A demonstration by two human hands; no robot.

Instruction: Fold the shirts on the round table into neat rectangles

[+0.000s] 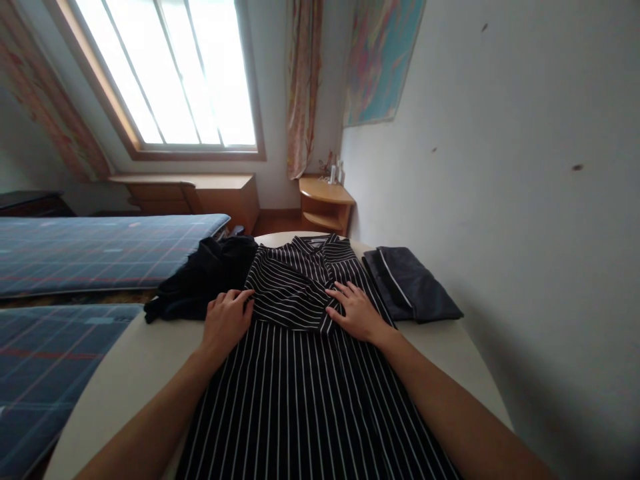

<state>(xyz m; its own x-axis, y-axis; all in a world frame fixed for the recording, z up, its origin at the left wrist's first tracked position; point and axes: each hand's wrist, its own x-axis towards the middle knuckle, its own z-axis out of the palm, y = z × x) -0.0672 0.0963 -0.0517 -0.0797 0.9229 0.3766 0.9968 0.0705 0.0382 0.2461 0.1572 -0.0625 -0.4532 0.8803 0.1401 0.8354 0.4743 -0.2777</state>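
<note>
A long black shirt [295, 387] with white stripes lies lengthwise over the table, its collar at the far end. One sleeve [287, 303] is folded across the chest. At the shirt's left edge, by the fold, is my left hand [227, 321], its fingers bent and its thumb and forefinger closed on the cloth. Spread fingers of my right hand [356, 312] rest flat on the shirt near the cuff of the folded sleeve. Beside my left hand lies a crumpled black garment [213, 263]. To the right is a folded dark grey garment [417, 283] with a pale line.
The round cream table [145, 373] holds the clothes. Blue plaid mattresses [100, 253] are on the left, and a white wall [540, 267] runs close along the right. Beyond the table stand a wooden desk [220, 190] and a corner shelf [327, 192], below a bright window [170, 73].
</note>
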